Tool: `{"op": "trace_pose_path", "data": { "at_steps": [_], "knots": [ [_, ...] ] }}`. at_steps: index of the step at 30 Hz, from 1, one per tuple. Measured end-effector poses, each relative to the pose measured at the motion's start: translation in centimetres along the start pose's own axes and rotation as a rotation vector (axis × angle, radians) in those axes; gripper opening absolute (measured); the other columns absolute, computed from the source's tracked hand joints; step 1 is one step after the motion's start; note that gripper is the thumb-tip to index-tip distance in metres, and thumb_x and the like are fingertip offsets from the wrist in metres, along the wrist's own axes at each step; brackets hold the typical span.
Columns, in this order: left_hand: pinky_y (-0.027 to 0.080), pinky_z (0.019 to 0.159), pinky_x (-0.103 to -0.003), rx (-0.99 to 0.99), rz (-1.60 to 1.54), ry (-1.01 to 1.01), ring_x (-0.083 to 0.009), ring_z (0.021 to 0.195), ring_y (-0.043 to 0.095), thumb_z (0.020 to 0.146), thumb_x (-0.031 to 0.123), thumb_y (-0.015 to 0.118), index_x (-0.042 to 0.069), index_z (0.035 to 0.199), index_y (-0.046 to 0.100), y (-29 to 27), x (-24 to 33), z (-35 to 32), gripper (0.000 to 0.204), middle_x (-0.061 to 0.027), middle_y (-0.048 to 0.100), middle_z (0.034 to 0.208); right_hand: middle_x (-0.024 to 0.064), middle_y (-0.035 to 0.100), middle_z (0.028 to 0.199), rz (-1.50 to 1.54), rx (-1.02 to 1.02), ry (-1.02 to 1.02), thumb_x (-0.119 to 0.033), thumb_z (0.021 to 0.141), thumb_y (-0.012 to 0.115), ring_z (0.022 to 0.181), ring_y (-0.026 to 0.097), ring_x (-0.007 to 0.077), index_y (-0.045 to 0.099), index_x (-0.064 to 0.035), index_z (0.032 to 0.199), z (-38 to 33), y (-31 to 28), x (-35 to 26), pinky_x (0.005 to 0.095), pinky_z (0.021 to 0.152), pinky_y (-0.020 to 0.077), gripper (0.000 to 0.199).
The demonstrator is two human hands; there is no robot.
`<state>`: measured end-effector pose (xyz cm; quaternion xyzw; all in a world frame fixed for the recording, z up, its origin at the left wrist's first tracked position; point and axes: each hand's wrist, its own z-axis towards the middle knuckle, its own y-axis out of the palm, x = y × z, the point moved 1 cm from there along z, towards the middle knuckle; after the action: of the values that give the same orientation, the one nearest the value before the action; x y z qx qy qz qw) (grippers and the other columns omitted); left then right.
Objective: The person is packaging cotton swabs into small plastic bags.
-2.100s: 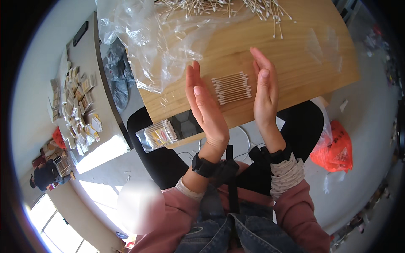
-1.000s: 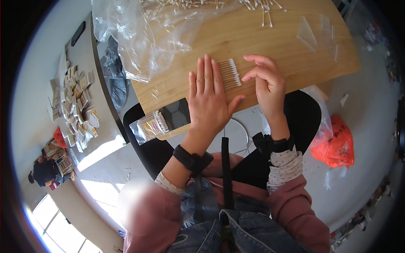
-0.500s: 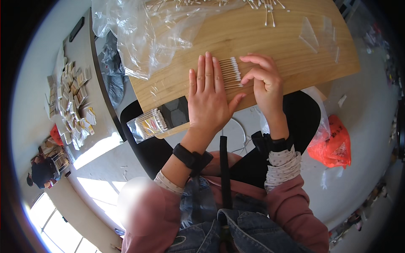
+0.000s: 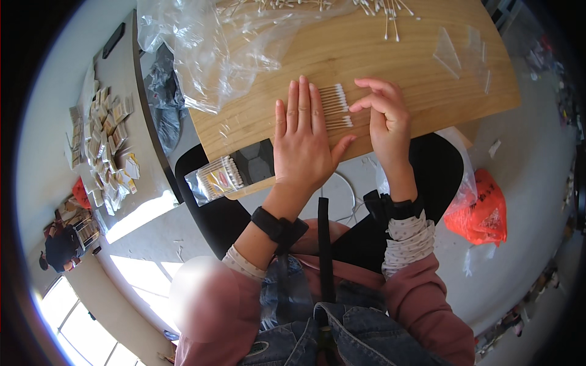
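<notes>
Head view: my left hand (image 4: 302,143) lies flat, thumb apart, over a row of cotton swabs (image 4: 335,100) on the wooden counter (image 4: 384,64); bare tips at its one o'clock. My right hand (image 4: 389,119), fingers curled but apart, hovers at the tips' three o'clock.

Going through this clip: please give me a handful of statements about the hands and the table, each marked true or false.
1. The left hand is clenched in a fist. False: its fingers are extended, covering part of the row of cotton swabs.
2. The right hand has bent fingers near the row's right-hand tips. True.
3. A clear packet of swabs lies left of the left hand. True.
4. The red bag sits on the wooden table. False: it is off the table, to the right.
</notes>
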<state>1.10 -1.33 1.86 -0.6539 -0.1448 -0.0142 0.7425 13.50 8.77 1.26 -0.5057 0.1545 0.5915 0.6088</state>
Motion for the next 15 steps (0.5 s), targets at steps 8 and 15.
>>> {"op": "trace_pose_path", "data": {
  "at_steps": [8,15],
  "knots": [
    [0.015,0.12,-0.05,0.0,0.001,-0.002,-0.0358,0.15,0.018,0.092,0.064,0.048,-0.009,0.151,0.023,0.04,0.0,-0.05,0.097,-0.0245,0.023,0.159,0.01,0.066,0.109,-0.046,0.007,0.014,0.018,0.075,0.053,0.104,0.06,0.0295,0.066,-0.004,0.073,0.03,0.08,-0.13,0.0362,0.085,0.0511,0.026],
    [0.015,0.121,-0.049,0.0,0.0,-0.002,-0.0353,0.15,0.018,0.091,0.064,0.049,-0.009,0.151,0.023,0.0,0.02,0.02,0.098,-0.0242,0.023,0.159,0.0098,0.065,0.111,-0.049,-0.003,0.024,0.018,0.074,0.054,0.104,0.059,0.0301,0.067,-0.0049,0.078,0.21,0.0,-0.26,0.037,0.085,0.0507,0.027]
  ]
}}
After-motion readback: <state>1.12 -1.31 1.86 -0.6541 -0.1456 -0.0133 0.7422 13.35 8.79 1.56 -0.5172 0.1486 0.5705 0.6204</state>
